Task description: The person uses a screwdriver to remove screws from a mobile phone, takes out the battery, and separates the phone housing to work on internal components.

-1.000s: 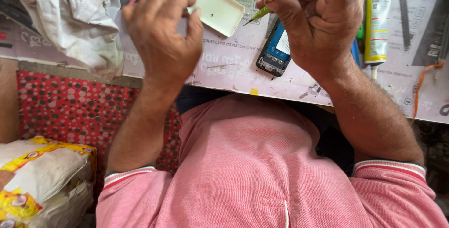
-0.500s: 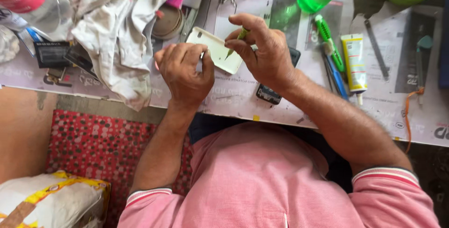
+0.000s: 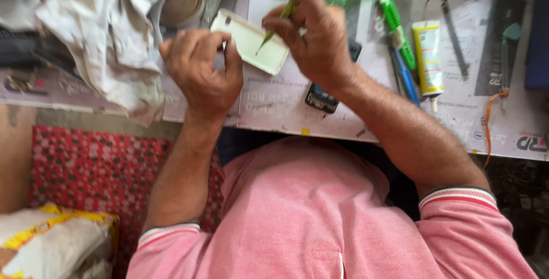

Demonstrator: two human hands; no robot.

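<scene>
The fingers of the right hand (image 3: 317, 38) are pinched together on a thin green tool (image 3: 279, 20), its tip touching a white phone cover (image 3: 250, 41) in the upper centre. The left hand (image 3: 200, 70) clamps the cover's left edge above the paper-covered table (image 3: 286, 107). A dark phone (image 3: 323, 97) lies just beside the right wrist.

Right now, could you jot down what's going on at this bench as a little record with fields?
Left hand: left hand grips the edge of a cream phone back cover, tilted over the bench.
Right hand: right hand pinches a thin green tool, its tip on the cover.
Under right wrist: dark phone lying flat.
Right side: small yellow tube, green-handled tool, blue-handled tool.
Left side: crumpled white cloth.
Surface: paper-covered bench.
</scene>
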